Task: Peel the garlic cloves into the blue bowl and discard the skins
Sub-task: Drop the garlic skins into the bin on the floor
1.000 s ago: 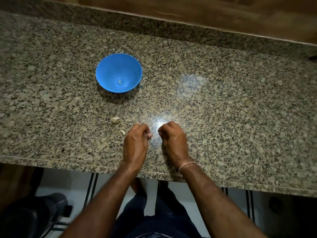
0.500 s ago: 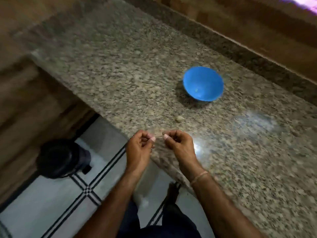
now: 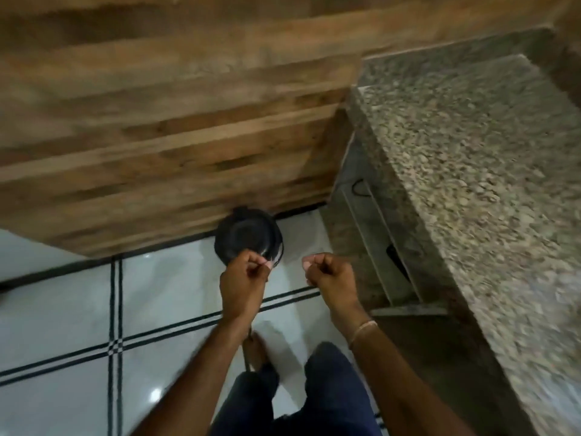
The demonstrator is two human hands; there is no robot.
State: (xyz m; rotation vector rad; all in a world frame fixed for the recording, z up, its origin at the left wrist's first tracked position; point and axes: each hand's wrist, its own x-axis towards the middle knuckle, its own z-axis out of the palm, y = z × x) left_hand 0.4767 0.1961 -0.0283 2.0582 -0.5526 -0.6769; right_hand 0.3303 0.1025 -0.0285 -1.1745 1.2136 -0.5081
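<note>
Above the white tiled floor (image 3: pixel 78 309), the left hand (image 3: pixel 243 284) and right hand (image 3: pixel 330 278) hover apart, fingers curled; whether either pinches garlic skin is too small to tell. The round black bin (image 3: pixel 246 236) stands just beyond the left hand, with the speckled granite counter (image 3: pixel 471 184) to the right.

This is a home kitchen. A long speckled stone counter (image 3: pixel 471 158) runs along one side, with shelves (image 3: pixel 374 234) under it. The floor (image 3: pixel 63 309) has shiny pale tiles with black lines. A small black bin (image 3: pixel 248 236) sits on the floor against a brown wooden wall (image 3: pixel 157 121).
</note>
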